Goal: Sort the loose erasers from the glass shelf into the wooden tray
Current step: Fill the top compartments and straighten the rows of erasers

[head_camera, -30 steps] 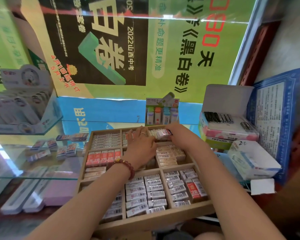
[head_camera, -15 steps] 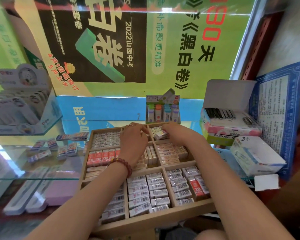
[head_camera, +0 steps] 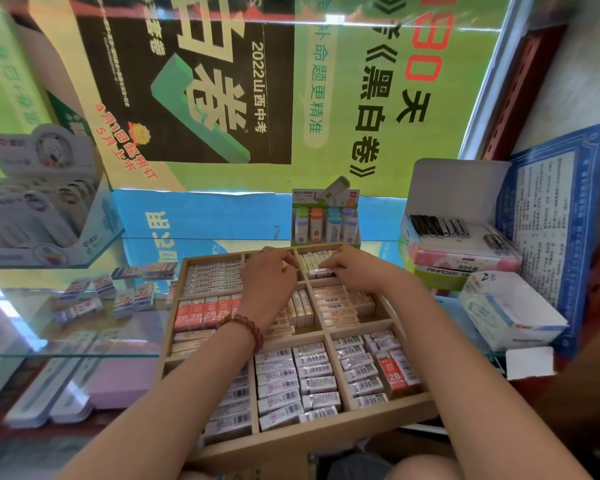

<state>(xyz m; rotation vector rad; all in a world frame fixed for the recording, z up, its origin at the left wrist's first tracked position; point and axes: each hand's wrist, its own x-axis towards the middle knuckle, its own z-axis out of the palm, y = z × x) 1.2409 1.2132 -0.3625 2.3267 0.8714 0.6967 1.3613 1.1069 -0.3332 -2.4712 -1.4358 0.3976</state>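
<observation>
A wooden tray (head_camera: 312, 441) with nine compartments of wrapped erasers lies in front of me on the glass shelf (head_camera: 21, 337). Several loose erasers (head_camera: 132, 299) lie on the glass to the tray's left. My right hand (head_camera: 350, 270) reaches over the tray's far right compartment and pinches a wrapped eraser (head_camera: 321, 273) at the compartment's front edge. My left hand (head_camera: 269, 285), with a red bead bracelet at the wrist, hangs over the far middle compartment with curled fingers; whether it holds anything is hidden.
A small display box of correction tapes (head_camera: 324, 220) stands just behind the tray. Open stationery boxes (head_camera: 458, 237) and a white carton (head_camera: 510, 311) crowd the right side. A white display box (head_camera: 45, 202) sits far left. Pen packs (head_camera: 49, 396) lie on the shelf below.
My right hand has lowered the eraser from above the tray down into the far right compartment. My left hand has slid farther back over the tray.
</observation>
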